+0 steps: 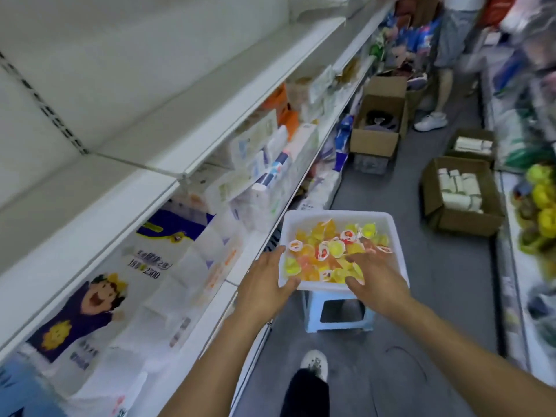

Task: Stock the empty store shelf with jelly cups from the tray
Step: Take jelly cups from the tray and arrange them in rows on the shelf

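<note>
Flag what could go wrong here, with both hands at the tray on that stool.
1. The tray overhangs the small stool; a push from the left hand on its rim could tip it.
2. The jelly cups lie loose and heaped; the right hand may scatter some.

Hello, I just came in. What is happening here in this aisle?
A person is stocking a store shelf with jelly cups. A white tray full of them sits on a small plastic stool in the aisle. The left hand rests at the tray's near left corner, and the right hand reaches in over the cups, fingers spread. Neither hand seems to hold a cup yet. The upper shelf on the left is bare.
</note>
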Tool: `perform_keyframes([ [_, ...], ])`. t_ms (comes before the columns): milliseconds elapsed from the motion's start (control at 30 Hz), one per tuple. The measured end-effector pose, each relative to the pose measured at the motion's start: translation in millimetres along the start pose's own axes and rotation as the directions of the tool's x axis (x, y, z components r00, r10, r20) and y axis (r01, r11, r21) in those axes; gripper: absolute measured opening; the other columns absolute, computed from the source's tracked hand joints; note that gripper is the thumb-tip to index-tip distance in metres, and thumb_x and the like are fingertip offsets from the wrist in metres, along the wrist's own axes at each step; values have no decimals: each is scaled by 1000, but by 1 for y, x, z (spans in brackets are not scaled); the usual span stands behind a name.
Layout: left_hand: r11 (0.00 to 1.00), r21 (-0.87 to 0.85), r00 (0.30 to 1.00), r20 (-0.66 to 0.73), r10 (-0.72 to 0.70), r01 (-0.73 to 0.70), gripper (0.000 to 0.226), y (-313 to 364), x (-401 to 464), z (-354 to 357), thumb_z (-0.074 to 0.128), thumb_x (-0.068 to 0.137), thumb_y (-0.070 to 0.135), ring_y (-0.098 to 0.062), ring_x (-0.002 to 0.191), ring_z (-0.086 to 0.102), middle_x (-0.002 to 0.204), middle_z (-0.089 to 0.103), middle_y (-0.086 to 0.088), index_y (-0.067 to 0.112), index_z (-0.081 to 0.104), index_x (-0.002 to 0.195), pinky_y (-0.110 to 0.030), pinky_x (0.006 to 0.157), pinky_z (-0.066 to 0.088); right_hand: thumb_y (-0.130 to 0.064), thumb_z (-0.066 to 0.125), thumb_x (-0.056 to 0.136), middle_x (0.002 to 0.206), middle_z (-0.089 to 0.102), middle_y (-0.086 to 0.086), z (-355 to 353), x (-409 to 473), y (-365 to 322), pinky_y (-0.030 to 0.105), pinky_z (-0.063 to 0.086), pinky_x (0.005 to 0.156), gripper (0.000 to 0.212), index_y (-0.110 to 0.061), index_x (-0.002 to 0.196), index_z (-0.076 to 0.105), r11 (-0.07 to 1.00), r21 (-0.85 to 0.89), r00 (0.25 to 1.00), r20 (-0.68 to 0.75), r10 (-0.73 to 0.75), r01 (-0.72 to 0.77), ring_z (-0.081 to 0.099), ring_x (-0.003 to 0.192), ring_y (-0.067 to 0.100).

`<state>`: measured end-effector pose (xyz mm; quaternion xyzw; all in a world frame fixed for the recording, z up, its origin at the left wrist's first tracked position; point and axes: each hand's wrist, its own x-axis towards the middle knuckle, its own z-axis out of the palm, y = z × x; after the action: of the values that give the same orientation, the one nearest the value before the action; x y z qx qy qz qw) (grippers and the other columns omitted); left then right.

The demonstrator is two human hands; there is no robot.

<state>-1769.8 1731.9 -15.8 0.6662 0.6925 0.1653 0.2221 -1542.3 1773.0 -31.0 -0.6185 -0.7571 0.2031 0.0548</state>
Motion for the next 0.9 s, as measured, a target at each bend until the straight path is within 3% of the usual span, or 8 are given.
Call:
perform_keyframes([
  [267, 960, -189, 939, 314, -138, 204, 60, -22, 172, 78, 63, 90, 36, -18, 127, 47, 140, 48, -1, 25, 37, 143, -37, 103, 42, -37, 57, 92, 141, 47, -4, 48, 139, 57, 33, 43, 99, 51, -27, 140, 41, 979, 44, 962, 202, 184, -197, 45, 128, 17],
  [467, 967, -16, 871, 438, -222, 254, 59, -55, 264, 170, 65, 85, 36, -23, 122, 52, 135, 54, -4, 20, 43, 137, -39, 98, 46, -36, 60, 89, 135, 51, -1, 107, 232, 89, 32, 47, 94, 53, -26, 139, 43, 973, -73, 943, 242, 229, -218, 49, 122, 18],
  [567, 975, 141, 879, 425, -215, 170, 61, -67, 279, 212, 67, 79, 46, -23, 117, 52, 127, 54, 0, 22, 44, 131, -37, 94, 45, -27, 64, 86, 142, 44, 2, 140, 263, 103, 33, 48, 95, 60, -28, 141, 41, 975, -125, 941, 262, 212, -184, 43, 128, 21],
  [700, 958, 257, 928, 309, -206, 127, 70, -77, 288, 250, 65, 74, 64, -19, 114, 51, 122, 52, 2, 23, 45, 126, -36, 92, 41, -20, 60, 85, 137, 42, 7, 171, 289, 111, 33, 48, 80, 63, -28, 142, 35, 968, -230, 931, 319, 176, -104, 43, 124, 25],
  [800, 930, 362, 963, 218, -159, 71, 65, -79, 291, 260, 64, 73, 65, -21, 111, 51, 117, 54, 0, 21, 50, 118, -37, 89, 40, -14, 57, 85, 133, 44, 6, 183, 297, 112, 32, 46, 76, 60, -26, 140, 36, 957, -267, 931, 308, 194, -112, 42, 124, 24],
  [900, 935, 352, 972, 206, -110, 31, 59, -81, 295, 259, 66, 73, 61, -21, 110, 50, 114, 57, 1, 20, 54, 114, -37, 87, 41, -16, 59, 85, 133, 45, 5, 184, 299, 111, 32, 45, 77, 57, -25, 138, 40, 951, -291, 938, 289, 192, -105, 42, 124, 24],
])
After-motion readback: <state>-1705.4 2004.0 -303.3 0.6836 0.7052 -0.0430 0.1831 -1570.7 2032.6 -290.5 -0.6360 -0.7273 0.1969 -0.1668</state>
